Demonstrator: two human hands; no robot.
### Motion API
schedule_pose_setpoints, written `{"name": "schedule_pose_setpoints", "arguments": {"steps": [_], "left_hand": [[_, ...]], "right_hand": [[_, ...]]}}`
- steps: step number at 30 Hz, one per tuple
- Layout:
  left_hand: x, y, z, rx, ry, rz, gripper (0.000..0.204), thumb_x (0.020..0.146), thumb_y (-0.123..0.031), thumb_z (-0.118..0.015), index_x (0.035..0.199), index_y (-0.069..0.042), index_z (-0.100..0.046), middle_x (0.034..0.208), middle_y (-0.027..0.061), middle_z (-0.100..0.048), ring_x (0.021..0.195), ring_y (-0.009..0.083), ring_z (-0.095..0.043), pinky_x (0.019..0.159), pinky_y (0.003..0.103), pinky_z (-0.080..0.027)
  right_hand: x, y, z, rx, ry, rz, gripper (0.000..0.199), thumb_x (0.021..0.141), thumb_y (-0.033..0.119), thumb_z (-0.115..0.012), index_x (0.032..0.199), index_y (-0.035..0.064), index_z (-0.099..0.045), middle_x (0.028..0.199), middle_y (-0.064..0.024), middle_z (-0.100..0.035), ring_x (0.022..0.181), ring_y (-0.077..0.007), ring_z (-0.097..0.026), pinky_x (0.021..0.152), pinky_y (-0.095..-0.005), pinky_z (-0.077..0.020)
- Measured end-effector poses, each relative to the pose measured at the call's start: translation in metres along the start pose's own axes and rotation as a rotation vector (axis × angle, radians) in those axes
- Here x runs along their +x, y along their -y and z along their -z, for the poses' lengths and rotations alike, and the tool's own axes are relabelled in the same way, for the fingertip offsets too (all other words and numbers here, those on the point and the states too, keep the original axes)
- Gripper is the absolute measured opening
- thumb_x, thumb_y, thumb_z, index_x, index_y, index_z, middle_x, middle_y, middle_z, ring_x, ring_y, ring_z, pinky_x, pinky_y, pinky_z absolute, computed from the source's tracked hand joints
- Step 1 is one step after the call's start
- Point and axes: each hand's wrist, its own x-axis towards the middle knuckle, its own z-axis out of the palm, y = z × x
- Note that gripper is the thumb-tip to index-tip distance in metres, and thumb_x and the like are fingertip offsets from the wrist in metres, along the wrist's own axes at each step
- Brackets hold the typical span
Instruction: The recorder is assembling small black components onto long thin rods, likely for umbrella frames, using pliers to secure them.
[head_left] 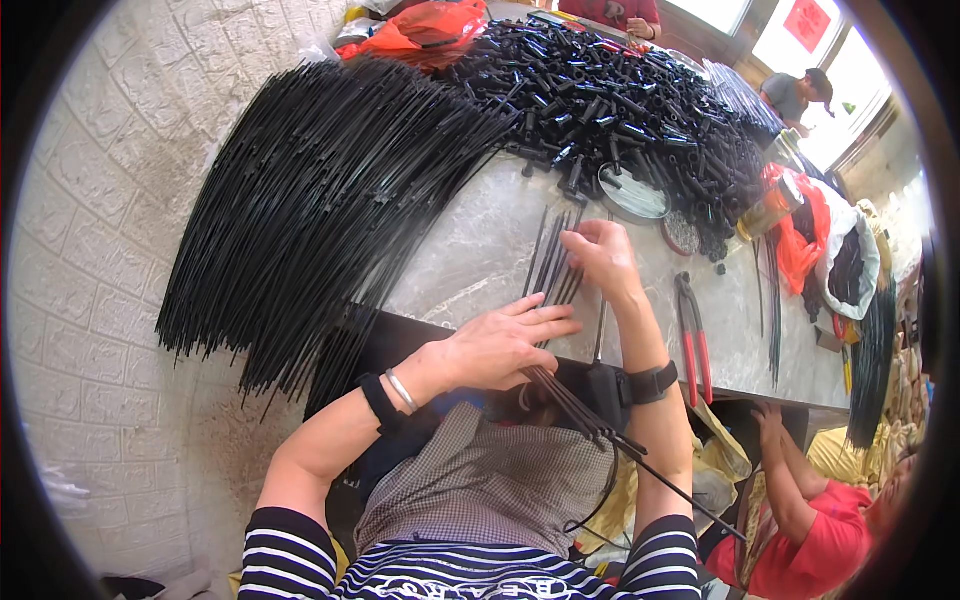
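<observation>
My left hand (490, 345) reaches over several thin black rods (545, 262) at the table's front edge. Its upper fingers are stretched across them, and its lower fingers curl where they gather. Beyond the fingers the rods fan out on the tabletop; their knobbed near ends (590, 420) hang over my lap. My right hand (605, 258) is closed in a pinch at the far part of the same rods, its fingertips partly hidden. Beneath my right wrist a thin metal shaft rises from a black block (605, 392) at the edge.
A large sheaf of black rods (320, 200) lies at left. Behind is a heap of black tubular parts (610, 95). Red-handled pliers (692, 340), a round dish (635, 192) and a jar (770, 205) stand at right. A person in red (810, 530) sits right; others work behind.
</observation>
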Motion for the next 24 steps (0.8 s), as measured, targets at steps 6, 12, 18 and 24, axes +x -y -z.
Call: {"name": "schedule_pose_setpoints", "arguments": {"steps": [6, 12, 18, 24], "left_hand": [[0.001, 0.000, 0.001, -0.010, 0.008, 0.005, 0.016, 0.082, -0.027, -0.068, 0.091, -0.013, -0.070, 0.144, 0.0070, -0.045, 0.139, 0.0274, -0.034, 0.114, 0.050, -0.028], [-0.001, 0.000, 0.001, 0.003, 0.024, 0.020, 0.016, 0.083, -0.027, -0.068, 0.092, -0.014, -0.070, 0.145, 0.0067, -0.044, 0.139, 0.0271, -0.035, 0.114, 0.050, -0.028], [0.003, 0.001, 0.001, -0.010, 0.018, -0.012, 0.016, 0.083, -0.028, -0.067, 0.091, -0.014, -0.069, 0.145, 0.0082, -0.043, 0.139, 0.0273, -0.035, 0.113, 0.050, -0.029], [-0.002, 0.006, 0.002, -0.038, 0.036, -0.024, 0.020, 0.086, -0.031, -0.065, 0.091, -0.013, -0.069, 0.147, 0.0111, -0.041, 0.139, 0.0309, -0.034, 0.112, 0.051, -0.029]], "right_hand": [[0.000, -0.002, -0.003, 0.062, 0.016, 0.078, 0.033, 0.080, 0.021, -0.066, 0.096, -0.0087, -0.066, 0.074, -0.0110, -0.070, 0.057, -0.0128, -0.063, 0.054, -0.0276, -0.0476], [-0.003, -0.004, -0.007, -0.287, -0.089, 0.182, 0.035, 0.081, 0.023, -0.068, 0.100, -0.0066, -0.065, 0.079, -0.0171, -0.069, 0.067, -0.0251, -0.067, 0.065, -0.0336, -0.0512], [-0.009, -0.016, 0.008, -0.319, -0.336, 0.436, 0.027, 0.083, 0.020, -0.066, 0.100, -0.0010, -0.067, 0.078, -0.0162, -0.068, 0.076, -0.0327, -0.066, 0.073, -0.0384, -0.0514], [-0.050, -0.013, 0.030, -0.584, 0.058, 0.204, 0.018, 0.079, 0.019, -0.065, 0.089, 0.0046, -0.070, 0.080, -0.0155, -0.068, 0.078, -0.0330, -0.067, 0.071, -0.0407, -0.0521]]}}
